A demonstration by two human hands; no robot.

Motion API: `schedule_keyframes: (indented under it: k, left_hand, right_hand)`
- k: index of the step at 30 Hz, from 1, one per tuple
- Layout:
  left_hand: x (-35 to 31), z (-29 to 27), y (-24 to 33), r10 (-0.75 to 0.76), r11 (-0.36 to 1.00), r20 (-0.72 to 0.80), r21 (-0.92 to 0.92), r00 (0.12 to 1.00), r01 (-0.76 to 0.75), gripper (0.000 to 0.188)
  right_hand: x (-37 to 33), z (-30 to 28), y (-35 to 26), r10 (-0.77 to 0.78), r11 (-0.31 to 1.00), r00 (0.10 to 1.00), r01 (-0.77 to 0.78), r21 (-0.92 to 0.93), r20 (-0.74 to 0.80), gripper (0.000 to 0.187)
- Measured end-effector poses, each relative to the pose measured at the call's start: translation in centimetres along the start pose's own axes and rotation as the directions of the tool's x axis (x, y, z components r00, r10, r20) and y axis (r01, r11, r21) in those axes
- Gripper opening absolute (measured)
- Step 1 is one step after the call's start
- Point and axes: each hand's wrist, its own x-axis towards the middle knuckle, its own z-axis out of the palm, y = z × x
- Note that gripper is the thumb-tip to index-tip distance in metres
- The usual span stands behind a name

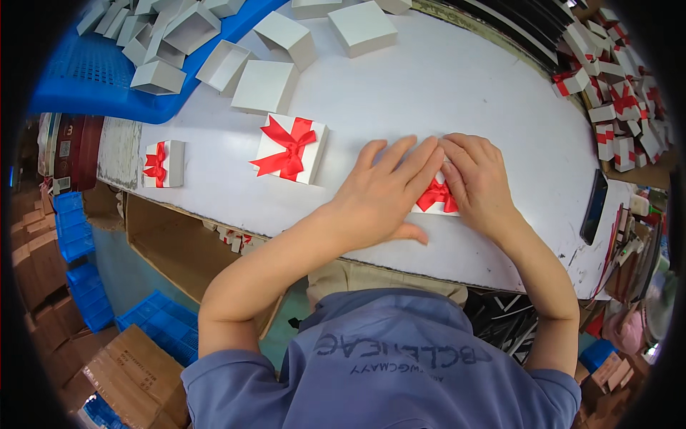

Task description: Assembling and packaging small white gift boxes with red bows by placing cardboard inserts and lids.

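Observation:
A white gift box (434,208) with a red ribbon bow (437,196) lies on the table right in front of me, mostly covered by both hands. My left hand (382,187) rests over its left side, fingers stretched out and thumb pointing aside. Bent fingers of my right hand (480,179) close round the box's right and far side, with the thumb on its top by the bow. Fingertips of both hands meet at the far edge, where the detail is hidden. To the left stand a larger white box (312,164) with a red bow and a small one (175,164).
Plain white box parts (266,86) lie at the back left, beside a blue plastic crate (86,82) full of more. Many ribboned boxes (622,107) are heaped at the far right. A dark phone (594,207) lies near the white table's (529,171) right edge.

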Motion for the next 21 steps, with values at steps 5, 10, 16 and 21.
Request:
schedule_keyframes:
  k: [5, 10, 16, 21]
  left_hand:
    - [-4.0, -7.5, -4.5, -0.087, 0.975, -0.112, 0.194, 0.99, 0.108, 0.086]
    - [-7.3, -4.8, -6.8, -0.251, 0.955, -0.019, 0.159, 0.968, 0.251, 0.087]
    - [-7.1, -3.6, -4.7, -0.316, 0.929, -0.129, 0.159, 0.94, 0.334, 0.085]
    - [-7.5, -3.2, -4.9, -0.322, 0.935, -0.166, 0.099, 0.932, 0.34, 0.096]
  right_hand:
    - [2.3, -2.6, -0.7, 0.087, 0.973, 0.984, -0.05, 0.227, -0.158, 0.029]
    - [7.1, 2.5, -5.3, 0.028, 0.802, 0.993, -0.09, 0.591, 0.112, 0.027]
    - [8.5, 3.5, -6.7, 0.174, 0.766, 0.915, -0.359, 0.534, 0.364, 0.024]
    - [8.6, 3.8, -6.5, 0.205, 0.638, 0.87, -0.466, 0.612, 0.448, 0.022]
